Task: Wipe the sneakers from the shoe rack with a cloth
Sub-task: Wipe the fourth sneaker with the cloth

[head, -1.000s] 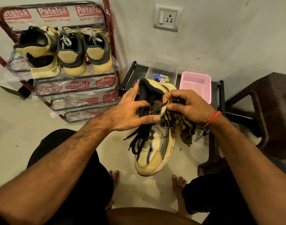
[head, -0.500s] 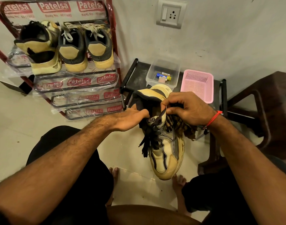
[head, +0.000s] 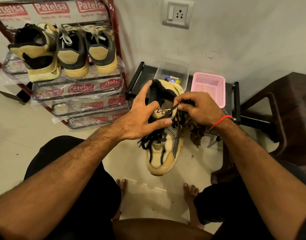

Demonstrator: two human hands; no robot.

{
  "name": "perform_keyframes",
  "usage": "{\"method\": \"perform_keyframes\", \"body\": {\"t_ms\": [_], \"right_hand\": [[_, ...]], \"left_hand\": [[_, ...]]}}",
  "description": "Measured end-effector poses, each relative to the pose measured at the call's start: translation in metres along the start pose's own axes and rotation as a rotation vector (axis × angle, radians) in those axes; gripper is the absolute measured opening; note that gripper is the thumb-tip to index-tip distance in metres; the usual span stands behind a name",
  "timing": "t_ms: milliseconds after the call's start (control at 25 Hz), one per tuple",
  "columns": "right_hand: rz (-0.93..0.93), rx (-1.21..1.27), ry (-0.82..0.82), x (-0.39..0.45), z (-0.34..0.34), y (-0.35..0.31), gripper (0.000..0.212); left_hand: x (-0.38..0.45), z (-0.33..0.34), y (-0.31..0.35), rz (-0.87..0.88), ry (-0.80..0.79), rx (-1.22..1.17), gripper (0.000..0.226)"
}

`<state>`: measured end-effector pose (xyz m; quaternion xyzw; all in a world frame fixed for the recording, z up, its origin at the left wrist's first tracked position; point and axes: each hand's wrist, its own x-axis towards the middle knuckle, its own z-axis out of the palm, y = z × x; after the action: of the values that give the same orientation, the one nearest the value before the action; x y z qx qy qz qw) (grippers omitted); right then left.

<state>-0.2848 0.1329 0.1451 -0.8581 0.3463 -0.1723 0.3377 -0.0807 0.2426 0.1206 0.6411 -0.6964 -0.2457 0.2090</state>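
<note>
A: What's nearest the camera?

B: Bare knees and feet on the tiled floor, and between them a yellow sneaker held up with its toe hanging down toward the feet.

A: And the hands?

B: The left hand is spread wide, fingers straight, index finger at the black collar and thumb laid across the tongue, steadying the shoe. The right hand pinches a black lace at the tongue, and the brown checked cloth hangs bunched beneath its palm.

A: So what's the step?

B: I'd say clearing the lace off so the tongue can be wiped. To do it well, keep the lace pulled aside, brace the tongue from behind with the left thumb, and bring a clean fold of cloth over it; otherwise the loose laces drag across what has been wiped.

A: What lies behind?

B: A low black counter carries a clear plastic box with small items inside and a pink basket. A dark plastic chair stands at the right. Leftward, the shoe rack, wrapped in printed plastic, holds three more sneakers on its top shelf. On the pale wall there's a switch and socket plate.
</note>
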Motion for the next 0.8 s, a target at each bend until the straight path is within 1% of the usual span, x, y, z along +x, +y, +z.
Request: {"method": "perform_keyframes", "body": {"t_ms": [40,80,160,240,280,360,400,440,480,520,560,600,640,680,760,800], "right_hand": [[0.015,0.016,0.007,0.000,0.001,-0.001,0.018],[0.026,0.038,0.013,0.000,0.002,-0.002,0.017],[0.049,0.115,0.022,0.002,0.002,-0.002,0.018],[0.059,0.207,0.011,0.004,0.002,-0.003,0.018],[0.077,0.248,0.026,0.004,0.004,-0.003,0.017],[0.174,0.399,0.134,0.004,0.005,-0.006,0.016],[0.235,0.534,0.204,0.002,0.005,-0.012,0.015],[0.282,0.665,0.243,0.002,0.006,-0.018,0.014],[0.289,0.739,0.234,0.001,0.009,-0.024,0.013],[0.243,0.682,0.165,-0.002,0.013,-0.030,0.018],[0.141,0.487,0.051,-0.006,0.020,-0.033,0.033],[0.021,0.223,-0.054,-0.012,0.028,-0.037,0.051],[-0.076,0.024,-0.102,-0.015,0.035,-0.039,0.064],[-0.159,-0.085,-0.112,-0.018,0.040,-0.042,0.066],[-0.320,-0.121,-0.160,-0.024,0.043,-0.047,0.048],[-0.413,-0.122,-0.221,-0.028,0.045,-0.051,0.038]], "left_hand": [[-0.001,0.001,0.005,-0.034,-0.006,-0.051,0.044],[0.000,0.003,0.009,-0.072,0.020,-0.110,0.038],[0.001,0.004,0.015,-0.132,0.147,-0.244,0.024],[0.005,0.002,0.015,-0.149,0.246,-0.345,0.024],[0.006,0.000,0.014,-0.153,0.262,-0.406,0.025],[0.005,-0.004,0.013,-0.194,0.269,-0.520,0.020],[0.005,-0.005,0.011,-0.218,0.279,-0.553,0.020],[0.006,-0.005,0.008,-0.237,0.303,-0.572,0.024],[0.006,-0.004,0.006,-0.256,0.339,-0.572,0.030],[0.005,-0.004,0.004,-0.271,0.384,-0.560,0.035],[0.005,-0.004,0.003,-0.277,0.431,-0.548,0.037],[0.007,-0.005,0.001,-0.284,0.467,-0.540,0.037],[0.007,-0.007,-0.001,-0.298,0.503,-0.538,0.035],[0.007,-0.010,-0.003,-0.326,0.544,-0.563,0.032],[0.006,-0.017,-0.008,-0.410,0.606,-0.648,0.035],[0.005,-0.019,-0.012,-0.434,0.619,-0.665,0.032]]}}
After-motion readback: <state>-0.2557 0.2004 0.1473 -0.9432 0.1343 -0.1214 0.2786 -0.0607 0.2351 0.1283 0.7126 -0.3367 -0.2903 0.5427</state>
